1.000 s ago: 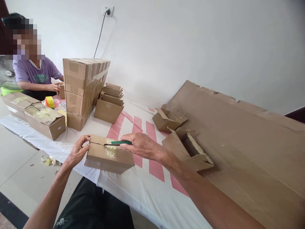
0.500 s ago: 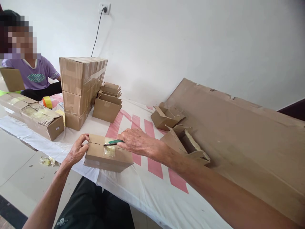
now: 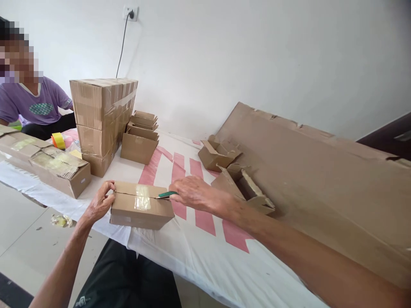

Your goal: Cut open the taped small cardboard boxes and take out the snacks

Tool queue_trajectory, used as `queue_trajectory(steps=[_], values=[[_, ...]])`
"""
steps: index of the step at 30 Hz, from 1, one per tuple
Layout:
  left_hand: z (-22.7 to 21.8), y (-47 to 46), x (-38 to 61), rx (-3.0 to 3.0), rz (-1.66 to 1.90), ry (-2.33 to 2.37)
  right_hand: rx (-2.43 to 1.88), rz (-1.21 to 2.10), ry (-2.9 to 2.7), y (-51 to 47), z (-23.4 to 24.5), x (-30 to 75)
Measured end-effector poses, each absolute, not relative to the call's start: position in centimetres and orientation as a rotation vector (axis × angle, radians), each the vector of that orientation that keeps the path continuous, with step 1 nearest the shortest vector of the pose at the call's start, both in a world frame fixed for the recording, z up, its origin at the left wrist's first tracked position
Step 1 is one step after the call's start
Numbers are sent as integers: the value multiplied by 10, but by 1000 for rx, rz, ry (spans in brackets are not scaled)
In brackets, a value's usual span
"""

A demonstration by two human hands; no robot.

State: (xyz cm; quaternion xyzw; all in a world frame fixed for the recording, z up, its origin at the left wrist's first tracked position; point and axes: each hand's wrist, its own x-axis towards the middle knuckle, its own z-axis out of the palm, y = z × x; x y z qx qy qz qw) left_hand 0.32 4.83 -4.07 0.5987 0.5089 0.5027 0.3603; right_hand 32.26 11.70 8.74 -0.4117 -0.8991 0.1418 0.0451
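A small cardboard box [image 3: 138,218] lies near the front edge of the cloth-covered table, its top flaps meeting at a dark seam. Clear yellowish tape [image 3: 142,197] crosses the middle of that seam. My left hand [image 3: 102,201] grips the box by its left end, fingers bent over the top corner. In my right hand [image 3: 189,190] is a green utility knife [image 3: 166,195], closed in my fist. Its blade points left and rests at the seam, right of the tape; whether the tip is inside the gap I cannot tell.
Stacked taped boxes [image 3: 93,111] and several open boxes [image 3: 139,145] stand behind. Long closed boxes [image 3: 58,164] and a yellow tape roll [image 3: 58,140] are at left. Two open boxes [image 3: 221,154] sit before a large cardboard sheet [image 3: 305,179]. A person [image 3: 38,102] sits at far left.
The knife in my right hand has moved right along the seam, from the tape toward the box's right end. My left hand keeps its hold. The view has shifted slightly right.
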Motion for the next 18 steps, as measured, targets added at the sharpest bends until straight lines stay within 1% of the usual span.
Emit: queue_trajectory(steps=[3, 5, 7, 10, 13, 15, 18], values=[[-41, 49, 2, 1538, 1292, 1328, -1337, 501, -2674, 115, 89, 362], [-42, 50, 0, 1540, 1289, 1337, -1385, 534, -2510, 111, 74, 384], [-42, 53, -2, 1544, 1281, 1346, -1433, 553, -2314, 104, 39, 400], [-40, 54, -7, 1554, 1258, 1344, -1522, 578, -2089, 86, -38, 413], [-34, 50, -13, 1575, 1188, 1241, -1559, 437, -2044, 65, -108, 417], [-30, 46, -17, 1591, 1100, 1166, -1581, 332, -2039, 54, -136, 418], [-23, 40, -22, 1651, 980, 1179, -1598, 294, -2048, 46, -149, 418]])
